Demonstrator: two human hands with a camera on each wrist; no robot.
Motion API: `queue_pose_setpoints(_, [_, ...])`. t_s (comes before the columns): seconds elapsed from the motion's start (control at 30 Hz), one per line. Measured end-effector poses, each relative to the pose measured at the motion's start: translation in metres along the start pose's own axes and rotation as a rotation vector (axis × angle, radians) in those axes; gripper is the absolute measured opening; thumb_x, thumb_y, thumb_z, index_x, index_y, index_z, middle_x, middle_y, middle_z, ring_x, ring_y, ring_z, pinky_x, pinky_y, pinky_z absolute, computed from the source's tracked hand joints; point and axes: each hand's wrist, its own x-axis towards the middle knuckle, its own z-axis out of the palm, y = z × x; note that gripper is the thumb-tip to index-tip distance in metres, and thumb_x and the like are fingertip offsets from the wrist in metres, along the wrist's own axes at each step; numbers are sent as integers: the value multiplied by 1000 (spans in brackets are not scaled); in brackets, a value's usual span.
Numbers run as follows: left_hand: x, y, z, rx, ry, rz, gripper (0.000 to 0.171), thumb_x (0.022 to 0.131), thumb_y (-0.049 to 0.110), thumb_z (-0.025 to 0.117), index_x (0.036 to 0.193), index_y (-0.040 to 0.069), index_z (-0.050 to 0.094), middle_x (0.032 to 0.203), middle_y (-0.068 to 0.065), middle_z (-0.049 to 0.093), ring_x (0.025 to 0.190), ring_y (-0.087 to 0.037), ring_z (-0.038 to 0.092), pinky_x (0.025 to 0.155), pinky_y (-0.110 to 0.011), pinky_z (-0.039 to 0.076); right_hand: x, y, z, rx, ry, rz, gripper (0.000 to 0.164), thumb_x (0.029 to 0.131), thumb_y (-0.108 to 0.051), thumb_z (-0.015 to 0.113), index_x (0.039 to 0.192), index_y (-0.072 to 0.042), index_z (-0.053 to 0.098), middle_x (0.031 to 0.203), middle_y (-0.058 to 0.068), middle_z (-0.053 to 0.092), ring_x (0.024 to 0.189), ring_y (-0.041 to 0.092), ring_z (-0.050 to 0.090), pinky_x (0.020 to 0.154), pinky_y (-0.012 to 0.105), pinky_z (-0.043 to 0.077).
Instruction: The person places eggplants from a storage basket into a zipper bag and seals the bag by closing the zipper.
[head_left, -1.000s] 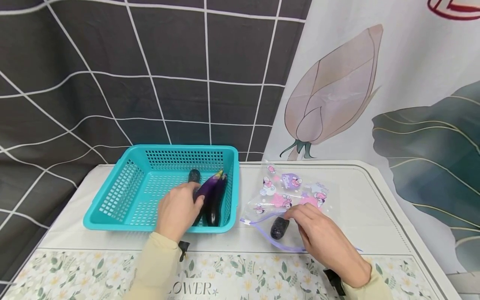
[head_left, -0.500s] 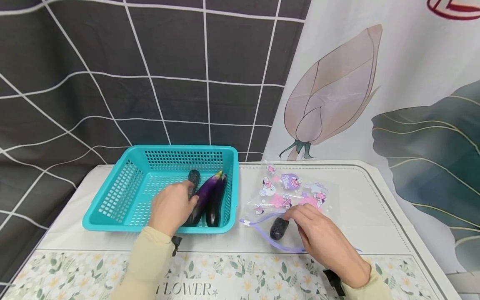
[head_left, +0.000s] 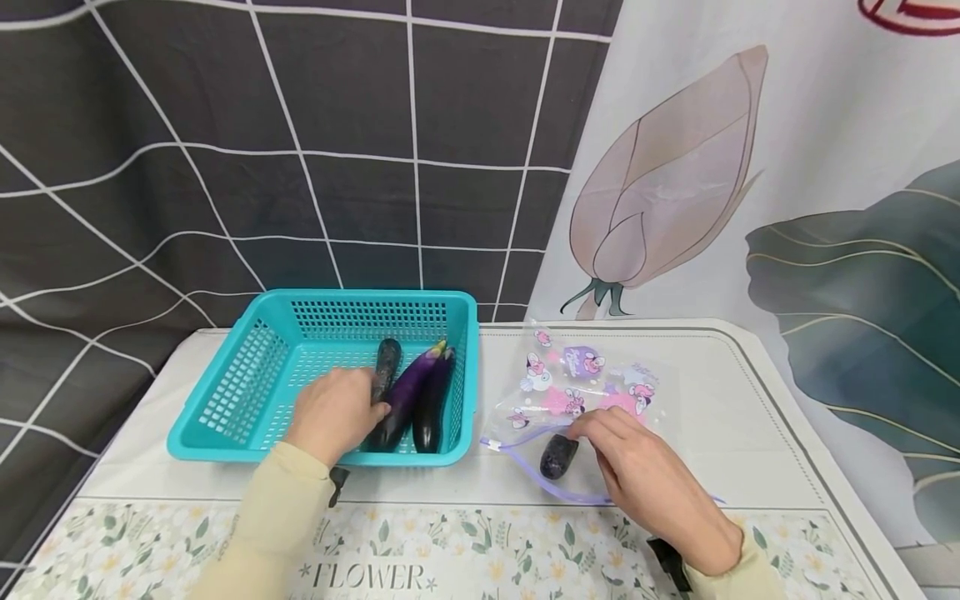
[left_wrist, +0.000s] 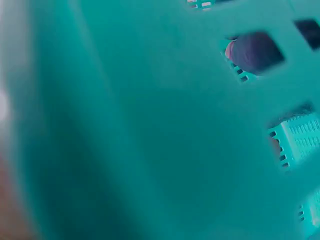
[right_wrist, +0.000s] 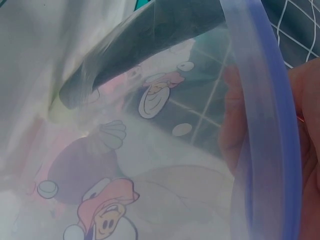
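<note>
My left hand [head_left: 333, 417] reaches over the near wall of a turquoise plastic basket [head_left: 187, 417]. Its fingers curl at the lower part of a dark, rough-skinned cucumber [head_left: 387, 360], thumb between it and a purple eggplant [head_left: 408, 387]. A second, darker eggplant [head_left: 431, 408] lies just right. In the left wrist view the basket wall [left_wrist: 165, 125] hides the fingers. My right hand [head_left: 645, 475] grips the mouth edge of a clear zip bag [head_left: 517, 392] with pink and purple prints. Another dark, speckled cucumber-like vegetable [head_left: 558, 456] shows at the bag's purple zip [right_wrist: 270, 125].
The table [head_left: 742, 417] has a white cover with a floral band [head_left: 442, 542] along the front. A dark gridded curtain [head_left: 360, 200] hangs behind the basket, and a white curtain with a printed flower bud [head_left: 660, 167] hangs behind the bag.
My left hand has shifted left and toward me inside the basket, uncovering more of the cucumber. The purple eggplant's near end has shifted left. My right hand and the bag stay put.
</note>
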Motion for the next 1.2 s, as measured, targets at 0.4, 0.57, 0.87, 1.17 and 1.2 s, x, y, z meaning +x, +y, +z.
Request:
queue_pose_setpoints(0.4, [-3,1,-10,58,-54,55,21,85,21,80,80,7,65,62,-3,54,55,-19,51,47,-33,42,0,0,1,8,-6,0,33,81,11,58,104,-12,66,106,-4,65,98,12,61,84,27,50])
queue_pose_setpoints(0.57, [-4,3,-17,113,-86,84,21,85,19,79,78,7,63,61,-3,53,55,-19,51,48,-33,42,0,1,1,5,-6,-2,31,82,8,56,104,-11,66,105,-3,65,98,13,62,84,27,50])
queue_pose_setpoints(0.87, [3,1,-24,167,-121,102,23,86,21,79,77,7,63,60,-3,52,55,-19,51,47,-33,42,-1,0,1,12,-14,4,30,83,8,56,104,-11,66,106,-3,65,100,13,62,85,28,50])
queue_pose_setpoints(1.17, [19,-4,-25,198,-187,89,25,85,21,79,70,9,63,60,-4,53,58,-19,52,52,-33,46,-1,-1,2,11,-26,5,32,81,9,57,104,-11,66,106,-2,65,100,14,62,85,28,50])
queue_pose_setpoints(1.2, [21,-5,-25,204,-198,87,24,85,21,78,70,9,63,61,-4,55,58,-20,52,53,-34,47,-1,-1,2,13,-28,5,32,81,9,56,105,-11,66,106,-2,65,100,14,62,85,28,50])
